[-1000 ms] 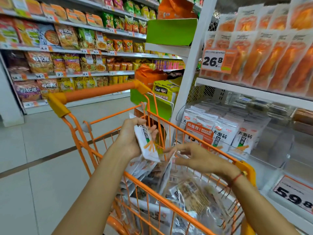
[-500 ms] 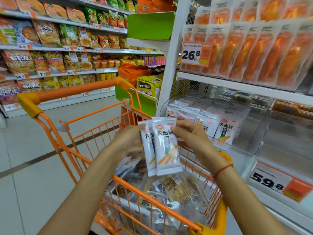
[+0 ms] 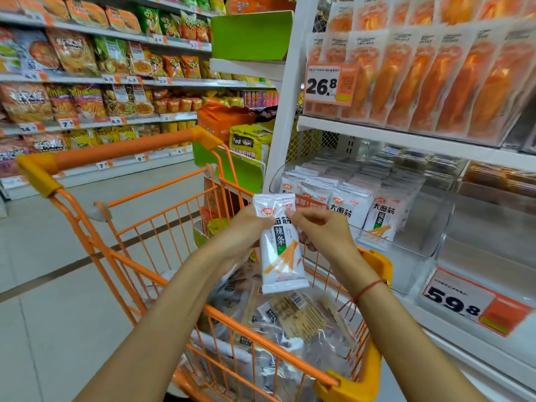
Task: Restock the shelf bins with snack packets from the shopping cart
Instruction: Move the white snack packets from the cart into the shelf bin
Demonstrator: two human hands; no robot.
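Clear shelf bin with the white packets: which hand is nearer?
Right. The right hand sits just short of the clear bin, gripping the white packet from the bin side. The left hand grips it from the far side, over the cart.

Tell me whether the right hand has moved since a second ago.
Yes. The right hand rose from the cart rim to pinch the white packet.

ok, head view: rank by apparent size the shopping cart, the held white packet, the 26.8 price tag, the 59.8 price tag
1. shopping cart
2. 59.8 price tag, though it sits nearer the camera
3. white packet and 26.8 price tag: look alike, not ranked
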